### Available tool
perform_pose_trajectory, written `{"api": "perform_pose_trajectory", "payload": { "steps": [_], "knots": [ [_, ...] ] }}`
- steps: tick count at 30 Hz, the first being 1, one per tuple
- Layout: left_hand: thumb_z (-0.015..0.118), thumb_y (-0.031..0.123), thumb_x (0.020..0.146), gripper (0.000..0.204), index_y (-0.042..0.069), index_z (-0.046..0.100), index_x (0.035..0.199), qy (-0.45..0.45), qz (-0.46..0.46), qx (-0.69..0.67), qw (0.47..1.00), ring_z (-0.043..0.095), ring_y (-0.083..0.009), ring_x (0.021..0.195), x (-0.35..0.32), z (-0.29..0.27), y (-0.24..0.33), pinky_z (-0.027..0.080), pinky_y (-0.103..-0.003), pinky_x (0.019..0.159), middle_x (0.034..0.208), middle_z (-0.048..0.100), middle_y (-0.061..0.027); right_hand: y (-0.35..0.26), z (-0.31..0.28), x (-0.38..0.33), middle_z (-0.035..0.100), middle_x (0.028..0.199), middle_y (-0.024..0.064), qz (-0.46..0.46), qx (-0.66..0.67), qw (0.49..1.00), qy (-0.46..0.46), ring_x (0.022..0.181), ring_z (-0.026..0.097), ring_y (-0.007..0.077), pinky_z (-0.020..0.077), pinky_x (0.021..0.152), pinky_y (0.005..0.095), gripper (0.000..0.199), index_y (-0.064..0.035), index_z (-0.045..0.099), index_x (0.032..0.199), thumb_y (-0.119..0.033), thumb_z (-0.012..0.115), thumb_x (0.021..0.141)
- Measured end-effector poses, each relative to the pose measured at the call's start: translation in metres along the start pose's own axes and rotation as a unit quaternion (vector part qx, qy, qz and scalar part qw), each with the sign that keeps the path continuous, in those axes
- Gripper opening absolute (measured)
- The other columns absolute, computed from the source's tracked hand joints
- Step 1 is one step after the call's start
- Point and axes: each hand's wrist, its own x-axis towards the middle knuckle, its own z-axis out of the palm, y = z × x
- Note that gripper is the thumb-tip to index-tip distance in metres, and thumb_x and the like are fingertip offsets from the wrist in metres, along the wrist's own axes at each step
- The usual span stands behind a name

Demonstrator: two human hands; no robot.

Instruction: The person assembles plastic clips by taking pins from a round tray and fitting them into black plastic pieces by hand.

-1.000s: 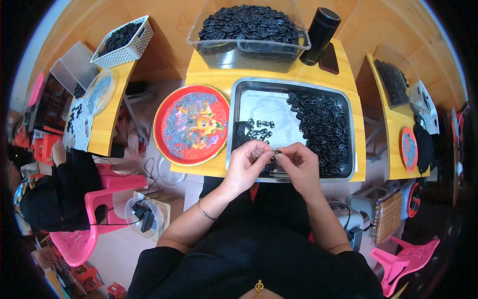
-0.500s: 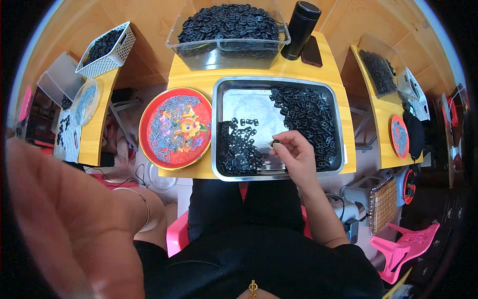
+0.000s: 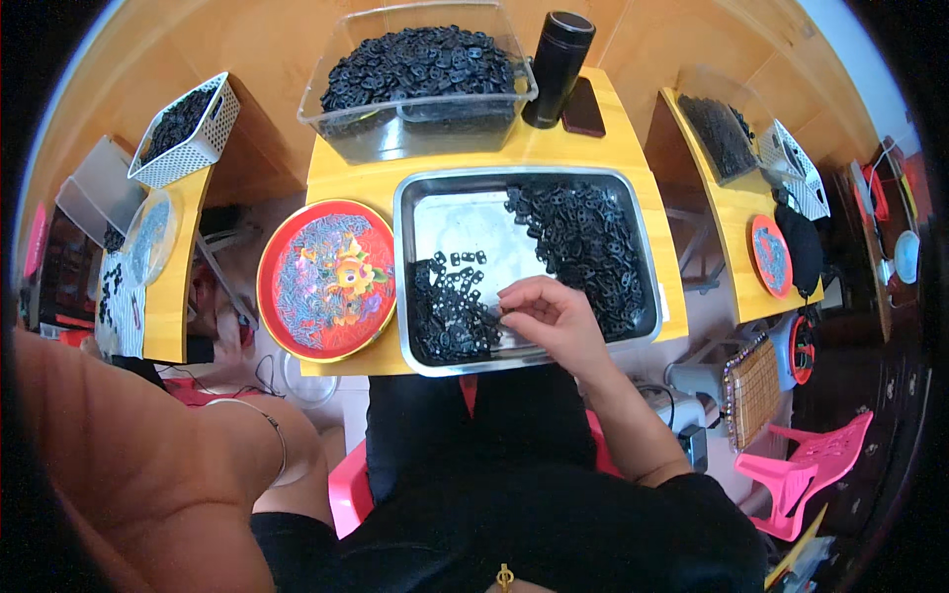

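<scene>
Over the steel tray [image 3: 527, 370], my right hand [image 3: 554, 321] is closed in a pinch beside the left heap of pieces. What sits between its fingertips is too small to make out. Small black plastic pieces with holes lie in a left heap [image 3: 450, 321] and a larger right heap [image 3: 593, 247]. Between the heaps the metal bottom shows, with a short row of pieces [image 3: 468, 258] at the left heap's top. My left hand [image 3: 129, 445] is raised very close at the lower left, large in view, its fingers cut off or hidden.
Left of the tray stands a red round flowered tray [image 3: 326, 282] holding many small grey metal pins. Behind are a clear bin [image 3: 415, 128] of black pieces, a black flask [image 3: 559, 69] and a dark phone-like slab [image 3: 583, 107]. Side tables hold similar baskets and trays.
My right hand has moved left to the edge of the left heap. My left hand has shifted, its fingers less visible now. The whole view has tilted slightly.
</scene>
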Motion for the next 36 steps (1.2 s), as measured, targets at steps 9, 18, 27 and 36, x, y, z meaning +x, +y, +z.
{"api": "perform_pose_trajectory", "payload": {
  "steps": [9,18,27,36],
  "knots": [
    [0.057,0.013,0.071,0.027,0.0,0.049,0.094,0.019,0.004,0.056,0.998,0.047,-0.0159,0.072,-0.001,0.009,0.012,0.037,-0.022,0.062,0.085,0.05,-0.0078,-0.004,0.005,0.002,0.057,0.092,0.0042,0.041,0.057,0.998,-0.001,0.086,0.055,0.0088,0.0445,0.076,0.0224,0.018,-0.0016,0.057,0.093,0.002,0.061,0.076],
    [0.055,-0.005,0.07,0.021,-0.001,0.053,0.091,-0.089,-0.098,0.027,0.991,0.05,-0.0145,0.07,-0.021,0.082,0.002,0.041,-0.022,0.062,0.085,0.054,-0.0089,-0.016,-0.024,-0.008,0.059,0.084,0.0029,0.028,0.01,0.997,0.073,0.075,0.056,0.0075,0.045,0.066,0.0205,0.015,-0.0018,0.055,0.093,0.0,0.058,0.078],
    [0.061,0.004,0.073,0.024,0.002,0.059,0.096,-0.5,-0.153,-0.041,0.852,0.057,-0.0267,0.077,-0.15,0.146,-0.041,0.046,-0.031,0.067,0.083,0.057,-0.013,-0.014,-0.037,-0.011,0.059,0.084,0.0045,0.019,-0.013,0.992,0.121,0.076,0.057,0.009,0.0458,0.069,0.021,0.017,0.0002,0.056,0.096,-0.001,0.057,0.079],
    [0.054,0.006,0.085,0.012,-0.002,0.056,0.093,-0.318,-0.501,-0.299,0.747,0.056,-0.0053,0.068,-0.149,0.16,-0.023,0.045,-0.018,0.059,0.076,0.061,-0.0035,-0.005,-0.032,-0.012,0.061,0.084,0.0061,0.035,0.002,0.994,0.1,0.077,0.059,0.0104,0.0473,0.068,0.0208,0.016,0.0009,0.057,0.096,0.001,0.056,0.08]
  ]
}}
